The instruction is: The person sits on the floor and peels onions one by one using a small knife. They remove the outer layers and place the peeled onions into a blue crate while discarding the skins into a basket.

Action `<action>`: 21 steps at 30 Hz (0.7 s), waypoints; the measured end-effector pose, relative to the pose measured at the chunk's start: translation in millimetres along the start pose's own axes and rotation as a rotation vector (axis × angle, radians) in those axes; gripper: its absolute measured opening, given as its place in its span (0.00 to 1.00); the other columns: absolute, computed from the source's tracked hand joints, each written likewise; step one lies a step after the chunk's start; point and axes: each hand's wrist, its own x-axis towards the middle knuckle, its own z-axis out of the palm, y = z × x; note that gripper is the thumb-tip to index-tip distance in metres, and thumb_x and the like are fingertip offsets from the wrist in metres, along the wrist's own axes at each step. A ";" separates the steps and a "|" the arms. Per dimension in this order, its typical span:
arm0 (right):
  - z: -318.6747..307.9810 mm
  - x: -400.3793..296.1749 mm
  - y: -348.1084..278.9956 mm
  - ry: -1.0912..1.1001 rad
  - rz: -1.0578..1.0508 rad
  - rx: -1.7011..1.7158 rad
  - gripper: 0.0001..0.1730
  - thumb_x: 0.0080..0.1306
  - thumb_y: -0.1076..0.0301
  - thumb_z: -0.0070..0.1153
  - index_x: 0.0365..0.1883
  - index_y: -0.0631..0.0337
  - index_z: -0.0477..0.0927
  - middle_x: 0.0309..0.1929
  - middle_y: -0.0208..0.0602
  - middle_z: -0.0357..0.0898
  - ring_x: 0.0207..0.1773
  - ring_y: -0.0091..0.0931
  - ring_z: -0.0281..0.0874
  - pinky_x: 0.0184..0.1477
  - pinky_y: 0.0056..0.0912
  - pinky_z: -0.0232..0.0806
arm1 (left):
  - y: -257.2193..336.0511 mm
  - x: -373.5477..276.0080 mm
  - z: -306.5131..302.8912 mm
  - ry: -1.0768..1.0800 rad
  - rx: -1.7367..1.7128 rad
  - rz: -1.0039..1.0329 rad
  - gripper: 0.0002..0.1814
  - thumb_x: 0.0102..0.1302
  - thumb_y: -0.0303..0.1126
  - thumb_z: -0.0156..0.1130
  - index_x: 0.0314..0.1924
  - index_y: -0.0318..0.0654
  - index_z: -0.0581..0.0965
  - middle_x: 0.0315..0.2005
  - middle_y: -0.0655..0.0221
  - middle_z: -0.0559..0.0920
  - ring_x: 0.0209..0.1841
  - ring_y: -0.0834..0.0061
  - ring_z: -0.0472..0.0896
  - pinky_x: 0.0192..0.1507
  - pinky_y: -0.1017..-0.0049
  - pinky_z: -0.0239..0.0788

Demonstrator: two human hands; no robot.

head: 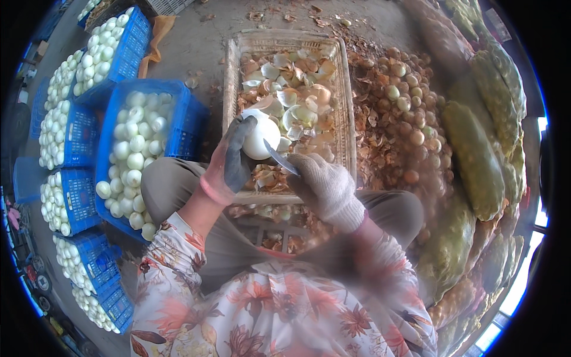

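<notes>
My left hand (pixel 233 154), in a pink and dark grey coated glove, grips a peeled white onion (pixel 262 137) above the left side of a plastic crate (pixel 350 111) of onion skins. A pale strip of skin shows at the onion's top. In a knitted glove, my right hand (pixel 328 187) holds a small knife (pixel 282 158), whose handle is hidden by the fingers. The blade's tip lies at the onion's right side; whether it cuts in cannot be told. Loose skins (pixel 305 115) fill much of the crate.
On the left stands a blue crate (pixel 105 134) of peeled onions (pixel 136 143), with several more filled blue crates (pixel 82 201) beyond. Unpeeled onions (pixel 417 137) and skins lie heaped at the right, beside full mesh sacks (pixel 475 156). An orange cloth or sack (pixel 156 40) lies near the upper crates.
</notes>
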 end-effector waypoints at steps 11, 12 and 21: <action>19.3 -9.2 0.3 0.015 0.186 -0.031 0.11 0.76 0.63 0.60 0.52 0.55 0.80 0.37 0.42 0.83 0.34 0.43 0.86 0.33 0.47 0.75 | -39.3 7.5 -38.0 0.031 0.443 0.177 0.22 0.82 0.38 0.54 0.69 0.34 0.72 0.58 0.58 0.81 0.59 0.66 0.83 0.60 0.64 0.80; 22.6 -10.5 2.3 0.013 0.217 0.017 0.10 0.76 0.63 0.60 0.52 0.56 0.80 0.37 0.43 0.83 0.35 0.44 0.86 0.34 0.47 0.75 | -39.2 8.2 -35.9 0.042 0.492 0.208 0.21 0.82 0.37 0.55 0.68 0.32 0.73 0.57 0.58 0.82 0.58 0.66 0.83 0.60 0.65 0.80; 11.4 -2.1 -0.7 -0.184 0.562 0.502 0.13 0.78 0.61 0.59 0.56 0.55 0.82 0.43 0.51 0.87 0.45 0.50 0.87 0.45 0.50 0.77 | -9.4 0.5 -2.2 0.104 0.184 0.024 0.23 0.77 0.39 0.64 0.63 0.32 0.77 0.52 0.66 0.83 0.55 0.76 0.82 0.59 0.75 0.75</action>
